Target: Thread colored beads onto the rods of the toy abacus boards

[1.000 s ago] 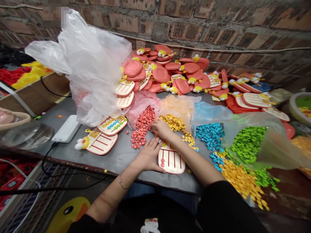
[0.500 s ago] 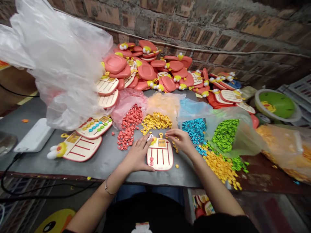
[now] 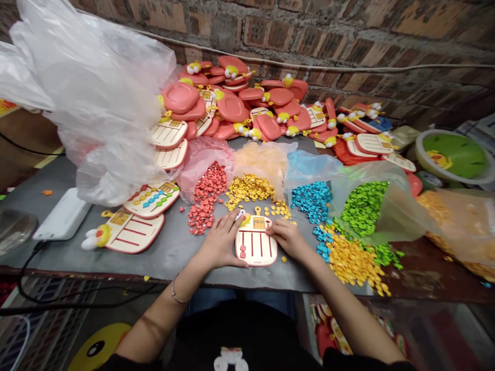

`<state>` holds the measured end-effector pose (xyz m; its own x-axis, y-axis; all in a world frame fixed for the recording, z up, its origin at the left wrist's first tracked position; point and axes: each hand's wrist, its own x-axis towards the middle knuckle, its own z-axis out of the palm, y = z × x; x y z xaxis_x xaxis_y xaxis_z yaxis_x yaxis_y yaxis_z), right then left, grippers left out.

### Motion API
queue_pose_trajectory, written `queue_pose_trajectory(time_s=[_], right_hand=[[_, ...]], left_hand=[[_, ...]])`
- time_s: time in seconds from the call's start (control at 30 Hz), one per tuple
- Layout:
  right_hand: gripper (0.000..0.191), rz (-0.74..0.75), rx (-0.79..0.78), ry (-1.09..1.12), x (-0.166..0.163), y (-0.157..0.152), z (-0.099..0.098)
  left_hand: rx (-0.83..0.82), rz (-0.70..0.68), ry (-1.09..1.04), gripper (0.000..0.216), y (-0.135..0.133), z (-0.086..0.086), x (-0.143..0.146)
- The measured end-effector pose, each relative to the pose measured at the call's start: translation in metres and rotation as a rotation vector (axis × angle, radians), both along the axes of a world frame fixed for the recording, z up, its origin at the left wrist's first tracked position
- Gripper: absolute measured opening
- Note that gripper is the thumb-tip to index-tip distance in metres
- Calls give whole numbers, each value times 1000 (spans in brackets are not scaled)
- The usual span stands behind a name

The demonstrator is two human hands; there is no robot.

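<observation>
A cream toy board (image 3: 257, 255) with a red rim, long slots and a yellow head with white eyes lies flat in front of me. My left hand (image 3: 218, 239) grips its left edge, thumb at the bottom corner and fingers near the head. Two small red pieces (image 3: 243, 251) sit at the lower end of its leftmost slot. My right hand (image 3: 290, 237) has its fingertips pinched at the upper end of the rightmost slot; what they hold is hidden. A loose yellow piece (image 3: 284, 259) lies right of the board.
Beyond the board lie heaps of red (image 3: 201, 219), yellow (image 3: 251, 188), blue (image 3: 311, 198) and green pieces (image 3: 363, 206), spilling from bags. Yellow discs (image 3: 356, 263) spread at right. Two boards (image 3: 133, 234) and a white power bank (image 3: 64, 214) are left. Many red-backed boards (image 3: 232, 111) pile behind.
My right hand has moved down and slightly left, from beside the board's top right corner onto the rightmost slot. My left hand keeps its grip. The view has shifted slightly.
</observation>
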<state>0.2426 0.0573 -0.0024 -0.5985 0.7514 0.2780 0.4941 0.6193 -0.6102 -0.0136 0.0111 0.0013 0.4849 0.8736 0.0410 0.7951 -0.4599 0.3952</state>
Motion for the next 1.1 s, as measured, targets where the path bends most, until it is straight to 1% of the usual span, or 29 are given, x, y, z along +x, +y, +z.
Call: queue_pose_trajectory(time_s=[0.07, 0.2, 0.23, 0.27, 0.33, 0.37, 0.4, 0.47, 0.5, 0.53, 0.6, 0.63, 0.73, 0.83, 0.9, 0.97, 1.03, 1.1], right_hand=[[21, 12, -24, 26, -12, -1, -1], [14, 31, -54, 48, -50, -1, -2], [11, 30, -90, 58, -57, -2, 0], [13, 30, -140, 72, -62, -2, 2], [30, 67, -270, 101, -63, -2, 8], [35, 112, -341, 104, -61, 0, 11], [37, 168, -403, 96, -58, 3, 16], [29, 242, -459, 76, -54, 18, 24], [24, 236, -442, 75, -56, 28, 28], [19, 205, -390, 78, -61, 39, 30], [13, 125, -222, 64, -80, 62, 32], [11, 113, -137, 29, -93, 73, 31], [10, 184, 31, -158, -132, 98, 23], [7, 242, 109, -268, -155, 107, 17], [7, 246, 122, -224, -154, 104, 19], [8, 234, 98, -116, -139, 96, 26], [6, 213, 43, -8, -113, 84, 36], [6, 172, -20, 64, -79, 68, 46]], left_hand=[[-4, -4, 4, 132, 0, 0, 0], [3, -4, -16, 132, 0, -2, 0], [4, -4, -20, 131, 0, -2, 0], [2, -5, -22, 130, 0, -2, -1], [-7, -2, -14, 129, 0, -2, -1], [-9, -1, -8, 129, 0, -1, -1], [-9, 2, -4, 129, 0, 0, -1], [-6, 1, -2, 129, 0, 1, -1], [-3, -1, -3, 129, 1, 1, -1], [-1, -3, -4, 128, 0, 1, 0], [-1, -6, -3, 128, 0, 0, 0], [-3, -4, -2, 127, 0, -1, -1], [-12, 9, -8, 127, 0, -4, -1], [-14, 14, -19, 126, 0, -7, -1], [-17, 11, -17, 126, 1, -8, -1], [-23, 11, -10, 129, 1, -7, -1], [-24, 8, -11, 133, 1, -5, -1], [-17, -2, -30, 135, 1, -3, -1]])
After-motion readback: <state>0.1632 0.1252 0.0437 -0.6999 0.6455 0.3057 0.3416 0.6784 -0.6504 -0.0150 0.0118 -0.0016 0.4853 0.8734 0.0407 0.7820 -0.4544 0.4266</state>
